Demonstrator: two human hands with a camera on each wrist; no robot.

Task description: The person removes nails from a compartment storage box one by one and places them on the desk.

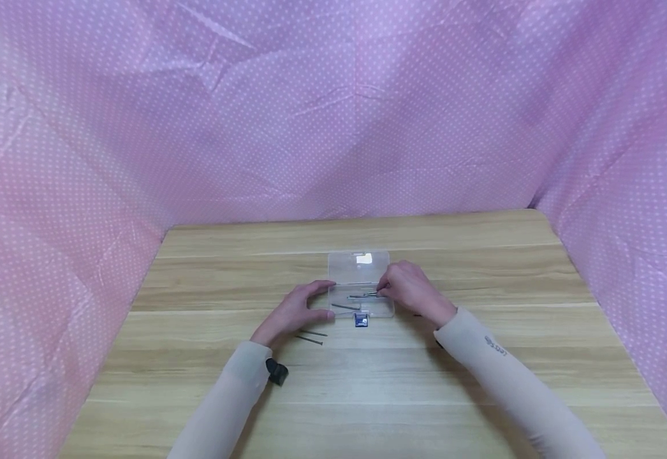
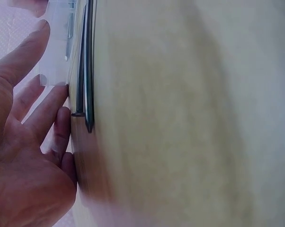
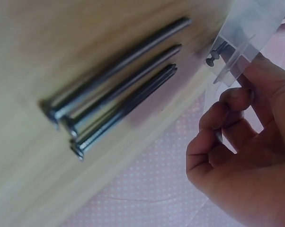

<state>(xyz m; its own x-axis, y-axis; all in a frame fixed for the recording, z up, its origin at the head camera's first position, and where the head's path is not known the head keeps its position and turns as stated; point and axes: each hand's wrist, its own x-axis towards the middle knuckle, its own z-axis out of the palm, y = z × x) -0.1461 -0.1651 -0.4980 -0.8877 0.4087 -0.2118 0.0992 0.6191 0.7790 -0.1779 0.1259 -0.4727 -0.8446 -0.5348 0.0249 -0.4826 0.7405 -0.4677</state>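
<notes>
A clear plastic box (image 1: 389, 310) lies open on the table, its lid (image 1: 345, 268) folded to the back and a blue latch (image 1: 361, 320) at the front. Its left end is between the thumb and fingers of my left hand (image 1: 296, 309), which grips it. Nails (image 1: 346, 307) lie inside. Over the box's right part, my right hand (image 1: 410, 290) pinches metal nails (image 1: 370, 294) with thumb and forefinger. Two nail heads (image 3: 212, 57) show through the clear wall beside those fingers in the right wrist view; the other right fingers are curled.
Two loose nails (image 1: 310, 338) lie on the wooden table (image 1: 362, 395) just in front of my left hand. Several more nails (image 3: 119, 80) rest side by side below my right hand. Pink dotted cloth (image 1: 333, 127) hangs behind the table and along both sides.
</notes>
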